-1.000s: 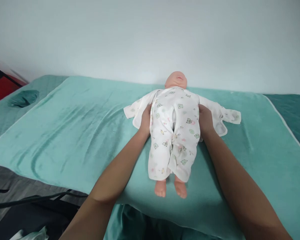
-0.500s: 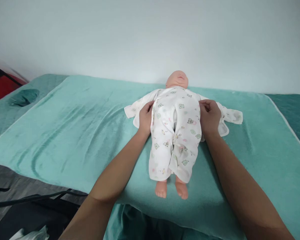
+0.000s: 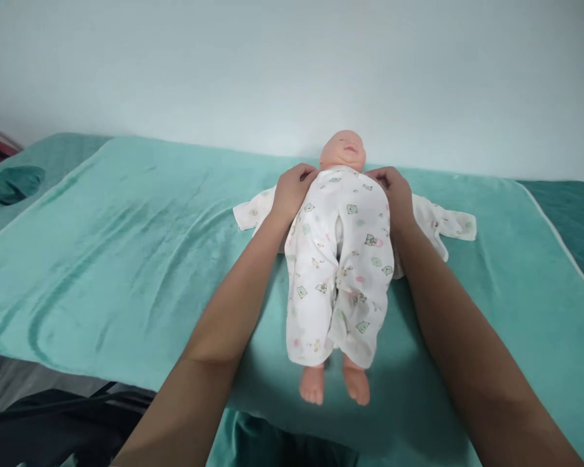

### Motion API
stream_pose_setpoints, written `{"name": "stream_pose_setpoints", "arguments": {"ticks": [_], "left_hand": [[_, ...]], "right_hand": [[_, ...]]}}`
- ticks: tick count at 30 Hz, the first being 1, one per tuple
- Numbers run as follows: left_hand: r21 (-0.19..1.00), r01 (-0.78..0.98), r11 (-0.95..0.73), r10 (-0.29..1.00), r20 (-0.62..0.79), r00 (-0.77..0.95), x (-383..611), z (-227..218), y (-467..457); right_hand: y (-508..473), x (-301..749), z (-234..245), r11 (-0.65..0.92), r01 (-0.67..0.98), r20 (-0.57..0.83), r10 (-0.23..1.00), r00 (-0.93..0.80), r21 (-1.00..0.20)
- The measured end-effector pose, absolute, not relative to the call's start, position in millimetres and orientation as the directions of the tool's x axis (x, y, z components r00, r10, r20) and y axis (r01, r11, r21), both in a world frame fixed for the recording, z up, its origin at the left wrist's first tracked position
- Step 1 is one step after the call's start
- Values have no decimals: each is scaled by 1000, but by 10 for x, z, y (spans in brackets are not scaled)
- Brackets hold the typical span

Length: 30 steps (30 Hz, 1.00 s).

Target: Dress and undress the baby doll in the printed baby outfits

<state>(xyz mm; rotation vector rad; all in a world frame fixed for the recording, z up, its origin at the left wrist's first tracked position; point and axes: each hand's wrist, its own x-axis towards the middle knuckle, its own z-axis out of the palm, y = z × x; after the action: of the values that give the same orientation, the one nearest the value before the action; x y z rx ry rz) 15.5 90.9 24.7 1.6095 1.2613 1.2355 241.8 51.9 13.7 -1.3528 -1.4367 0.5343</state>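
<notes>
A baby doll point(image 3: 343, 150) lies on its back, head toward the wall, bare feet toward me. White printed baby trousers point(image 3: 360, 240) cover its body from the chest down to the ankles. Beneath them, a matching baby shirt point(image 3: 455, 224) is spread with its sleeves out to both sides. At the upper left corner of the trousers, my left hand point(image 3: 292, 191) has its fingers closed on the waist edge. My right hand point(image 3: 396, 194) grips the upper right corner, close to the doll's neck. Both thumbs are partly hidden.
A light green cover point(image 3: 126, 246) with folds at the left lies over the darker green bed point(image 3: 564, 214). The white wall point(image 3: 224, 71) stands right behind the doll's head. Dark objects lie below the bed at lower left.
Both hands have moved up from the sides of the trousers to their top corners near the doll's neck. The view has shifted slightly.
</notes>
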Motion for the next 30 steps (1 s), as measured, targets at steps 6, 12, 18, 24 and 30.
{"name": "stream_pose_setpoints", "arguments": {"ticks": [6,12,18,24,30], "left_hand": [[978,146,-150,957,106,269,34,257,867],[971,167,-171,917,95,388,-40,331,785],[906,317,-282,948,212,237,13,186,1010],[863,368,-346,938,317,138,110,50,1154],[824,310,-474,876,404,264,86,23,1047]], "right_hand": [[563,2506,256,223,375,221,974,-49,-900],[705,2551,139,375,481,418,908,-20,-793],[805,2556,25,345,637,501,862,76,-689],[830,2582,-18,342,608,496,863,98,-716],[682,2517,8,494,469,564,826,10,-732]]}}
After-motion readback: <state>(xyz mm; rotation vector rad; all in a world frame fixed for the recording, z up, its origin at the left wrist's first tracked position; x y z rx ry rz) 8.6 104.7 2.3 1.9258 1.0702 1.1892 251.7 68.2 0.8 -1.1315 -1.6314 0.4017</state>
